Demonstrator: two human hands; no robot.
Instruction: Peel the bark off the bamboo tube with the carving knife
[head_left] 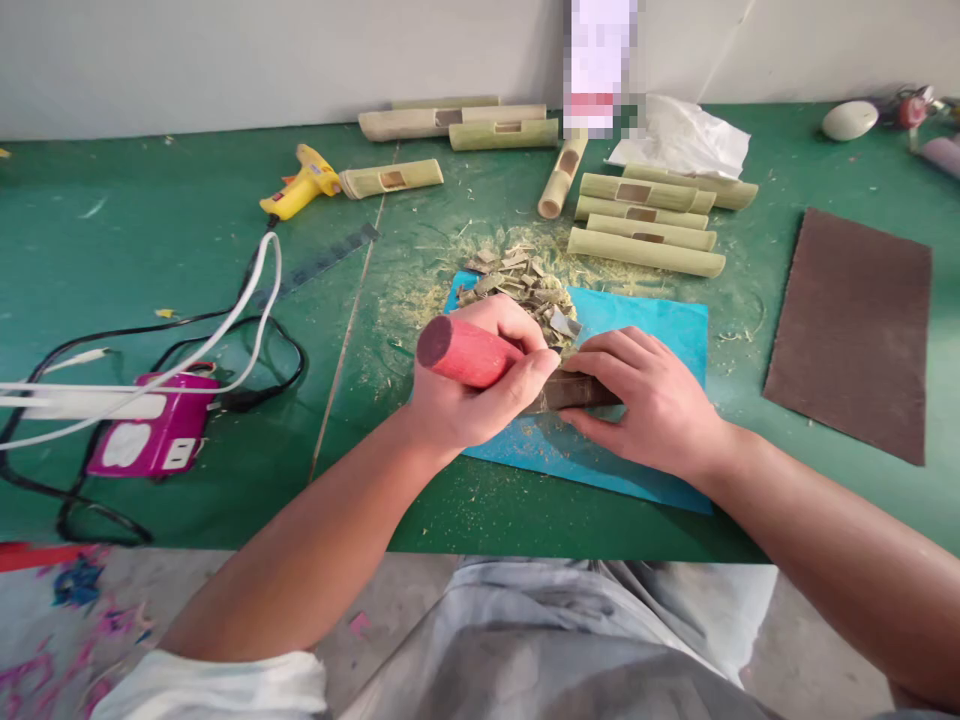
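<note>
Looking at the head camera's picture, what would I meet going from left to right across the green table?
Purple box, yellow glue gun, left hand, right hand, brown sheet.

L hand [466,412] clenched, thumb [521,392] fwd; R hand [660,395] palm down, half-curled, just beside. Both forearms [322,550] bare, angled in.

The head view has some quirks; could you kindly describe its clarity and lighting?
In the head view, pixelation masks a patch at top centre; the green tabletop carries a soft pale sheen; the floor scraps at lower left look smeared; the red handle is clearer.
</note>
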